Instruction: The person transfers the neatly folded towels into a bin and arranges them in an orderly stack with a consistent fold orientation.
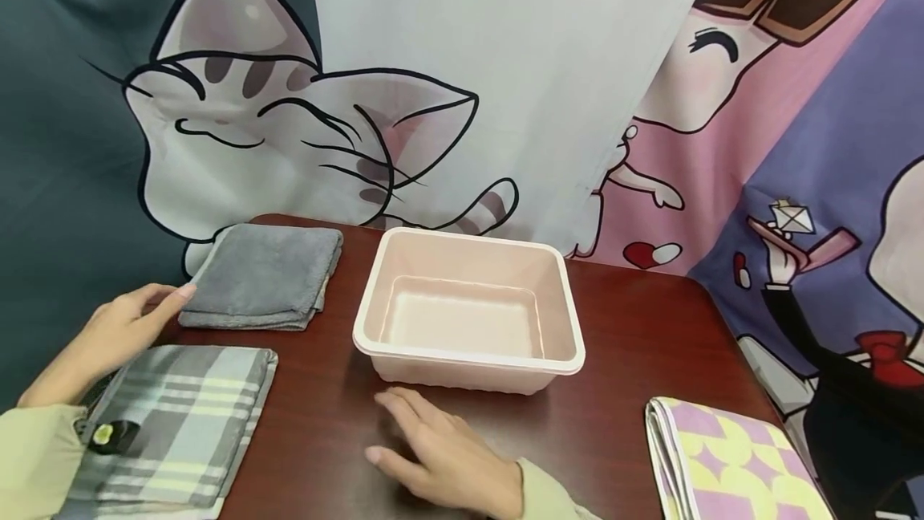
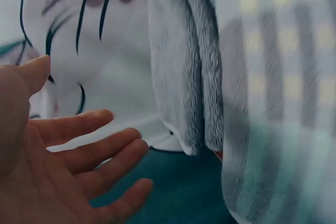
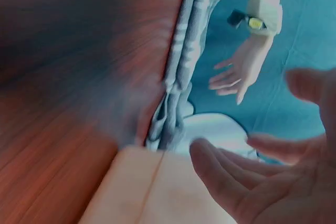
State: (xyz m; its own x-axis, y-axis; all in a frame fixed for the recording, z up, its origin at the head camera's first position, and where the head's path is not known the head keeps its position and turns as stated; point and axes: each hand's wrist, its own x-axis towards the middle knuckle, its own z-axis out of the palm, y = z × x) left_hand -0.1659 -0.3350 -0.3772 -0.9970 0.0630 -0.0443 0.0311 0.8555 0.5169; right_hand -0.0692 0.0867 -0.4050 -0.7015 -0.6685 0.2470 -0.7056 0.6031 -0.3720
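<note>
Beside the folded grey towel point(image 1: 263, 271) at the back left is my left hand point(image 1: 126, 327). Its fingers are spread and hold nothing; the left wrist view shows a gap between fingers point(image 2: 118, 150) and the fuzzy grey towel point(image 2: 181, 61). Below that forearm lies a folded plaid cloth point(image 1: 191, 416) in grey, white and pale yellow. My right hand point(image 1: 451, 452) hovers over the table just in front of a pale pink plastic basin point(image 1: 469, 374), fingers loosely extended, nothing in them. The basin has no contents in view.
A folded purple and yellow patterned cloth point(image 1: 747, 464) lies at the right front of the dark red wooden table point(image 1: 613, 327). Behind the table hangs a cartoon-printed curtain point(image 1: 549, 62). A dark strap with a small camera point(image 1: 111, 436) is on the left wrist.
</note>
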